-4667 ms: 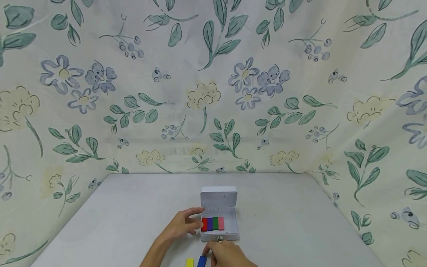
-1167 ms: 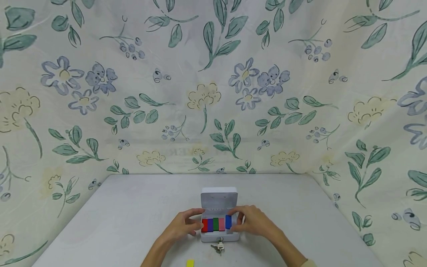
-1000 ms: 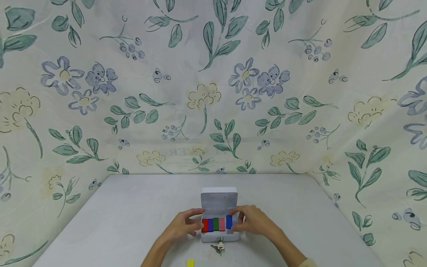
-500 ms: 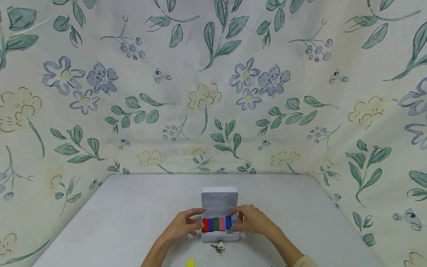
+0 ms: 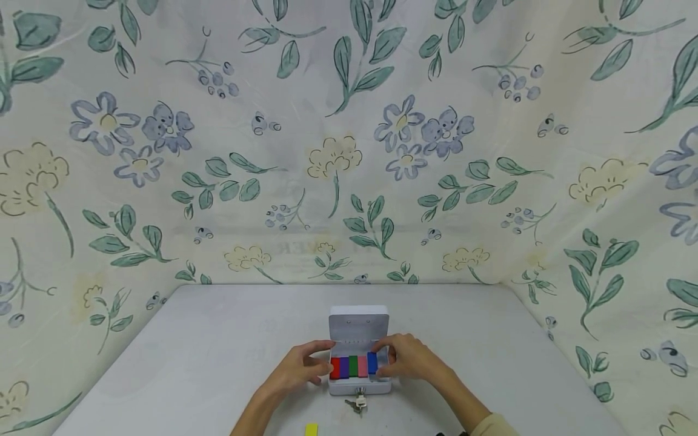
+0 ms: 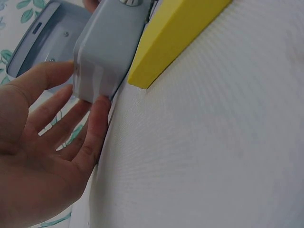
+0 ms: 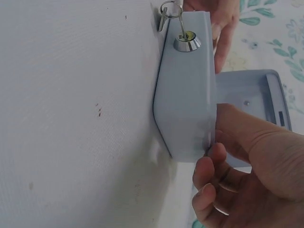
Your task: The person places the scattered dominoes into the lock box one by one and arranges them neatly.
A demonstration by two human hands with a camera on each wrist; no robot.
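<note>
A small white cash box (image 5: 339, 389) stands on the table with its lid (image 5: 358, 328) raised. Along its inside lie a red block (image 5: 335, 370), a purple block (image 5: 345, 367), a green block (image 5: 354, 366) and a pink block (image 5: 362, 366), side by side. My right hand (image 5: 411, 358) pinches a blue block (image 5: 372, 361) inside the box, just right of the pink one. In the right wrist view its thumb and forefinger reach over the wall and the block is hidden. My left hand (image 5: 299, 366) holds the box's left end between thumb and fingers.
Keys (image 5: 357, 404) hang from the lock at the box's front. A yellow block (image 5: 311, 429) lies on the white table (image 5: 229, 339) at the near edge of view, and looms large in the left wrist view. Flower-patterned cloth (image 5: 349, 181) encloses the back and sides.
My right hand has carried the blue block from the table in front into the box. Over the last second the block shifts slightly left towards the pink one. My left hand stays put.
</note>
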